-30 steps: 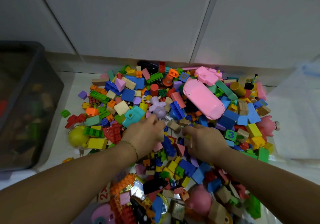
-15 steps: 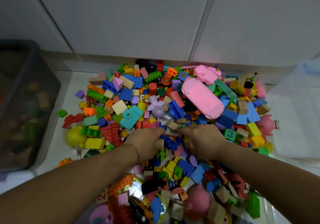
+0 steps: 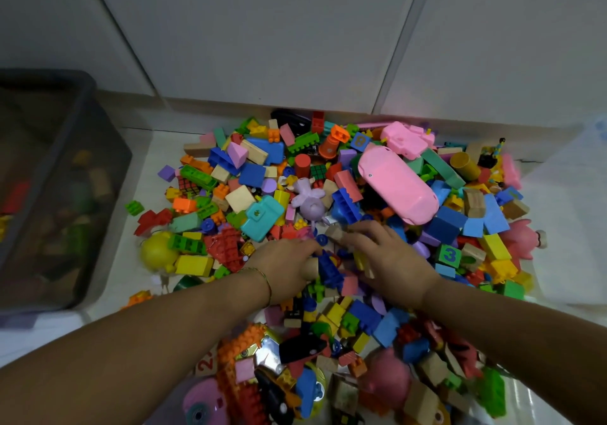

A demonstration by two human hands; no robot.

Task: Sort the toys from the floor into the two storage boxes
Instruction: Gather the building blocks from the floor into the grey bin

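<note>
a heap of toys [image 3: 331,194] covers the pale floor [image 3: 131,260] in front of white cupboard doors [image 3: 262,30]: plastic bricks, wooden blocks and foam shapes in many colours, lying between the two storage boxes. the dark box [image 3: 65,135] stands at the left edge, with blurred toys showing through its wall. the clear box [image 3: 571,201] stands at the right edge, and its contents cannot be made out.

both hands are down in the middle of the heap, close together. the left hand [image 3: 282,268] has a thin bracelet [image 3: 262,280] on its wrist. its fingers curl down into the toys, and its grip is closed round a pale wooden peg [image 3: 310,267] whose end sticks out on the thumb side. a blue brick [image 3: 330,268] lies just beside it, between the two hands.

the right hand [image 3: 391,260] lies palm down with fingers bent. its fingertips touch a pale wooden block [image 3: 333,232]. small yellow and pale pieces show at its thumb side, but i cannot tell whether its grip holds them or only rests over them.

beyond the hands lie a long pink toy car [image 3: 397,185], a lilac figure [image 3: 308,201] and a teal block [image 3: 261,217]. a yellow ball [image 3: 157,252] sits at the heap's left edge, and a green cube marked 3 [image 3: 449,255] lies just right of the right hand.
</note>
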